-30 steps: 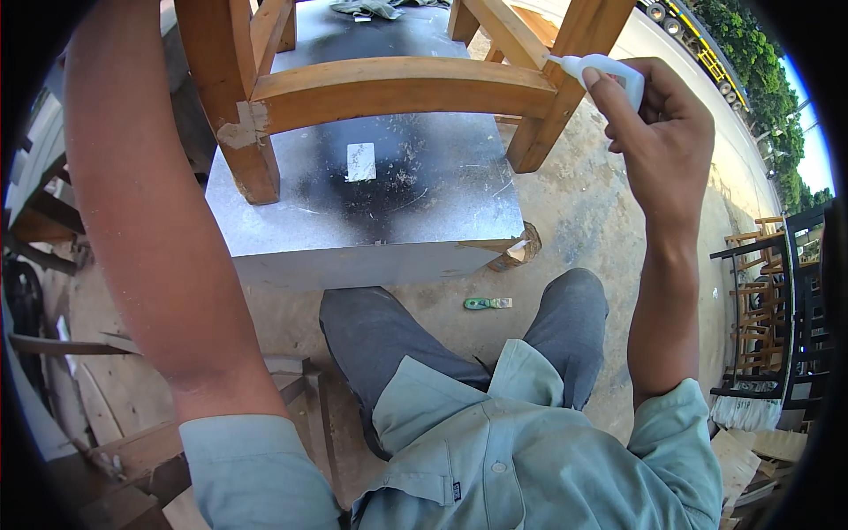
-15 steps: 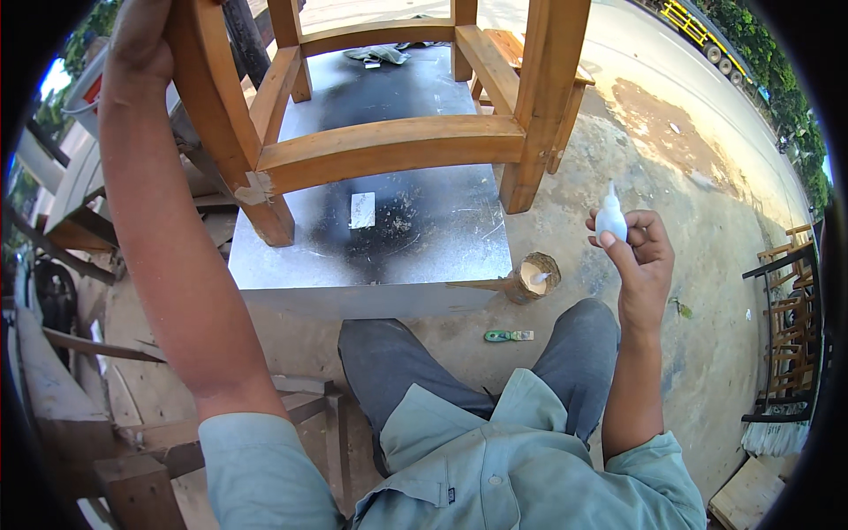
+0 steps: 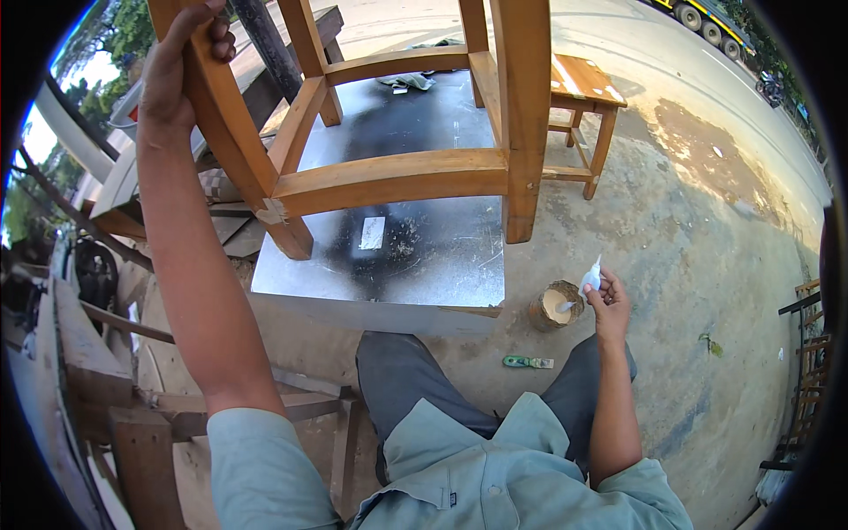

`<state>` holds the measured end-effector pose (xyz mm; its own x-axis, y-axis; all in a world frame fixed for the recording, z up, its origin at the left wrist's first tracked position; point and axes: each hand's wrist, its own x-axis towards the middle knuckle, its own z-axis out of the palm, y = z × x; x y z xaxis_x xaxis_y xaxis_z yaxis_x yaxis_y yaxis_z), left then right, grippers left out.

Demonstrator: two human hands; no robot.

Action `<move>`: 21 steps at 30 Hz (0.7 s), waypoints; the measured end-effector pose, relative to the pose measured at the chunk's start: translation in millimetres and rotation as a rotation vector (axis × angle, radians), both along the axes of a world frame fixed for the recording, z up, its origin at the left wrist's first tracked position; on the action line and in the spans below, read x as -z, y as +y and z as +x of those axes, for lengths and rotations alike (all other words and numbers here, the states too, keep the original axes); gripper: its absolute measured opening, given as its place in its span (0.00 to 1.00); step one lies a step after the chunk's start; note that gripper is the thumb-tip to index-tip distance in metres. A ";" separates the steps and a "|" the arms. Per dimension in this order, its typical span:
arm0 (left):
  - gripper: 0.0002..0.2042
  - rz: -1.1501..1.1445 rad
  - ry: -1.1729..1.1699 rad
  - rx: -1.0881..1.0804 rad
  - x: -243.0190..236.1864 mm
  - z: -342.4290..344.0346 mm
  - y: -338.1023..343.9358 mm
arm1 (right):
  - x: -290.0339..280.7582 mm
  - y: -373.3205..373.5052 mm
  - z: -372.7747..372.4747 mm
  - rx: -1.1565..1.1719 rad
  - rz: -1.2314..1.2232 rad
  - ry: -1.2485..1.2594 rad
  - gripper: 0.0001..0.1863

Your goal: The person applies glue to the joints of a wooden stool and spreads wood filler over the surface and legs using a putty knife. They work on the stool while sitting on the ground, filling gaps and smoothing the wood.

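White plastic shows right of centre in the head view: I have the bottle (image 3: 591,280) pinched in the right hand (image 3: 611,309), nozzle up, just beside the pot (image 3: 540,311). Up and left of it stands the wooden frame (image 3: 397,181); the left hand (image 3: 170,81), upper left, curls firmly round its leg, farther from the bottle.

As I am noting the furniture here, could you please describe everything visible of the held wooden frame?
The wooden frame looks brown and varnished: four legs show, joined by rails, the nearest rail curved. A pale patch marks that rail's joint with the near left leg, which the left hand grips higher up. That leg's foot appears to rest on the silver and black platform; the near right foot shows past its edge. The frame's top is out of view.
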<state>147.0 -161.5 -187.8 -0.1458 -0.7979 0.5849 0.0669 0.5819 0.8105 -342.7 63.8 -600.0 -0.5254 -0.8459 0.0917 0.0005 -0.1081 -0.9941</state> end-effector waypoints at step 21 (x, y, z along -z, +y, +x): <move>0.24 -0.429 -0.247 -0.942 8.6 -35.5 3.9 | 177.9 -54.5 -60.2 -0.002 0.249 0.235 0.09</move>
